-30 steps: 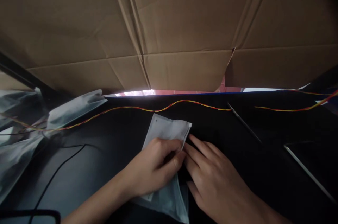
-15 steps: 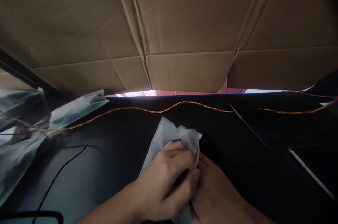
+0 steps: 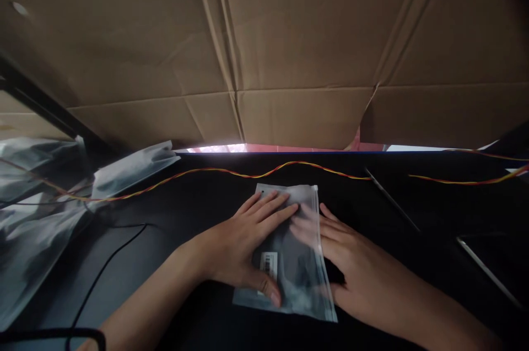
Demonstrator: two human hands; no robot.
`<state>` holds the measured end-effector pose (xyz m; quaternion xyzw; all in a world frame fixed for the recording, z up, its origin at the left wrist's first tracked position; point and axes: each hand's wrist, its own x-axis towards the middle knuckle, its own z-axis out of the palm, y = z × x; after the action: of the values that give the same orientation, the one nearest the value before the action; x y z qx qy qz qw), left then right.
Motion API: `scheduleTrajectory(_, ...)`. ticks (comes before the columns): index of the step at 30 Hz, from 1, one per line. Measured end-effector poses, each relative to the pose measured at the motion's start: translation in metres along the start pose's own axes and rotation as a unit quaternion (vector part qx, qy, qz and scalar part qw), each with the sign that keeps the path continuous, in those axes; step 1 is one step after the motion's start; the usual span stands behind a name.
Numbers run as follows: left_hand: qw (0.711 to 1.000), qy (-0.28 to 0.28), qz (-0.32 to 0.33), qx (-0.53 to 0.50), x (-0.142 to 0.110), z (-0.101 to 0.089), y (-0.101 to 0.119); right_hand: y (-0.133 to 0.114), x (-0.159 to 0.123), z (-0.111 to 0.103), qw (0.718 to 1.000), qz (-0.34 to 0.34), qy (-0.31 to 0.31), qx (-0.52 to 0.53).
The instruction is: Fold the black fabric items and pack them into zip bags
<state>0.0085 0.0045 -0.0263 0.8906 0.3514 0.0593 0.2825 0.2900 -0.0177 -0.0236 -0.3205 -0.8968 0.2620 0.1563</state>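
The left hand (image 3: 243, 243) lies flat and spread, its fingers fanned over the far left part of a clear zip bag (image 3: 297, 268), its thumb set well apart toward the near edge; it presses from above and is clenched on nothing. The right hand (image 3: 345, 254) comes in from the right with fingers extended and thumb parted from them, a clear gap between. It does not appear to pinch anything.

In the head view, the only one, the bag lies on the black table (image 3: 210, 196) directly between the two hands, its long axis running away from the person. The relation that counts is at its right side: the zip edge runs along that long side, facing the right hand, with the slider (image 3: 315, 189) at the far corner. The right hand is therefore nearer to the zip, the left nearer to the opposite side. Some right fingertips and the thumb tip show veiled through the plastic, past the zip edge; whether they are inside the bag or beneath it cannot be told.

A barcode label (image 3: 269, 264) sits just beside the left thumb, which partly covers its lower end. Beyond the bag's far edge, apart from it, a twisted red and yellow cable (image 3: 293, 163) crosses the table.
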Motion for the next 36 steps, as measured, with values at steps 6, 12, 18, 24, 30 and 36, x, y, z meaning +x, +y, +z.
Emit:
scheduleTrajectory(6,1.0,0.011,0.007,-0.016,-0.001,0.002,-0.002,0.003,-0.009,-0.026,0.997,-0.05,-0.019,0.058)
scheduleTrajectory(12,0.999,0.006,0.041,0.002,-0.001,0.004,0.002,-0.018,0.0,0.002,0.993,-0.117,-0.032,0.011)
scheduleTrajectory(18,0.997,-0.017,0.069,-0.023,0.0,0.003,0.022,-0.022,0.002,0.033,0.989,-0.147,-0.012,-0.007)
scheduleTrajectory(24,0.996,0.007,0.065,-0.062,0.0,0.005,0.018,-0.02,-0.004,-0.007,0.995,-0.083,-0.031,0.033)
scheduleTrajectory(30,1.0,0.012,0.005,-0.011,-0.004,-0.002,0.007,-0.014,-0.005,-0.02,0.997,-0.073,-0.014,-0.004)
scheduleTrajectory(36,0.998,-0.011,0.055,-0.001,0.001,0.002,0.009,-0.028,-0.002,0.017,0.987,-0.145,-0.067,0.01)
